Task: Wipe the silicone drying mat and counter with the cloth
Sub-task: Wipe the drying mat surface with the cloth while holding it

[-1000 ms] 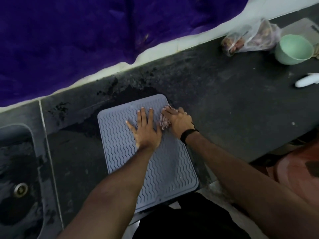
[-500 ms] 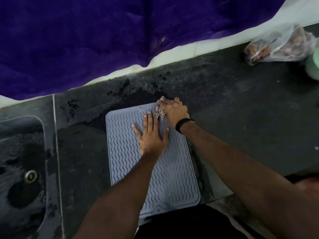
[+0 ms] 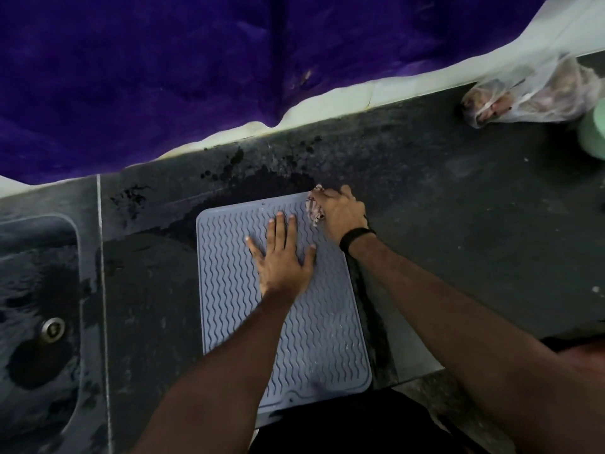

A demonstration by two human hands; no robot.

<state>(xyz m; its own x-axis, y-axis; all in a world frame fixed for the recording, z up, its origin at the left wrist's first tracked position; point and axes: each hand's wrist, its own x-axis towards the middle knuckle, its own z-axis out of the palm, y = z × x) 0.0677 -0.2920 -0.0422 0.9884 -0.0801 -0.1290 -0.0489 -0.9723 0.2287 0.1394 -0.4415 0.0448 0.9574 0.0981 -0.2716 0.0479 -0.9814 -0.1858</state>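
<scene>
The grey silicone drying mat [image 3: 314, 326] lay flat on the dark tabletop [image 3: 458, 224], its near edge hanging slightly over the front. At the mat's far right corner, the right hand [image 3: 342, 213] had its fingers clenched around the bunched cloth [image 3: 313, 208]. The left hand [image 3: 283, 257] pressed flat on the mat, fingers straight and spread. A sink [image 3: 36, 322] sat to the left; a plastic bag [image 3: 527, 93] lay far right, a green bowl [image 3: 593, 132] beside it.

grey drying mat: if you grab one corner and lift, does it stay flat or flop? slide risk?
Probably floppy: the mat looks like a thin ribbed sheet lying flat, its near edge past the counter front. It may slide: the left hand presses flat on it while the right hand works the cloth. Wet patches nearby suggest slipperiness.
</scene>
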